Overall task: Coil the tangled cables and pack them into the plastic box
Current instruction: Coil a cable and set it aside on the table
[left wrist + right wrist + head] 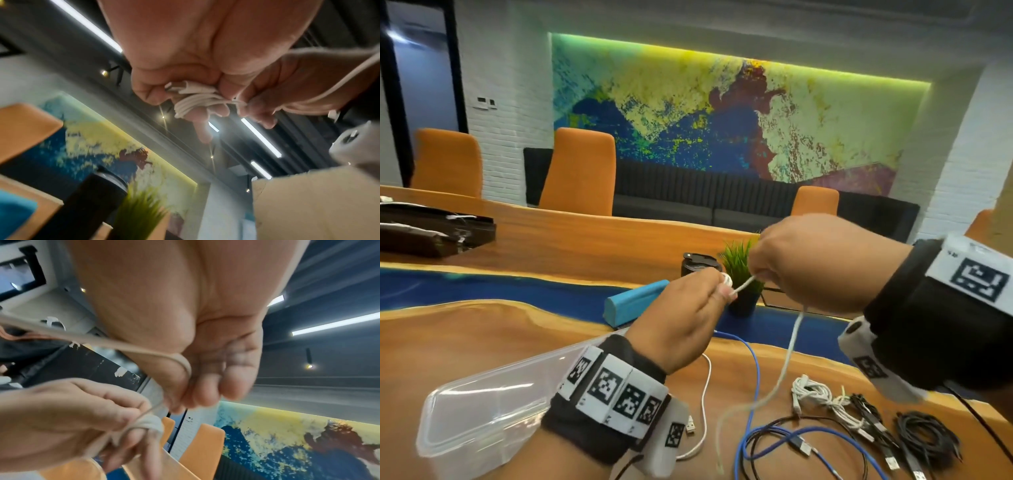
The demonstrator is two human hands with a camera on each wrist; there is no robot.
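My left hand (717, 287) is raised above the table and holds a small coil of white cable (197, 100) wound around its fingers (141, 426). My right hand (760, 274) pinches the same white cable (787, 359) close by; a short taut stretch (744, 286) runs between the two hands. The cable's loose tail hangs down to the table, ending near the front edge (719, 466). The clear plastic box (482, 414) lies on the table at lower left, partly behind my left wrist.
On the wooden table (482, 335) lie a blue cable (755, 394), another white cable (705, 394), a white bundle (815, 390) and black cables (924, 442). Further back stand a teal case (633, 305), a small potted plant (739, 274) and a black cup (698, 263).
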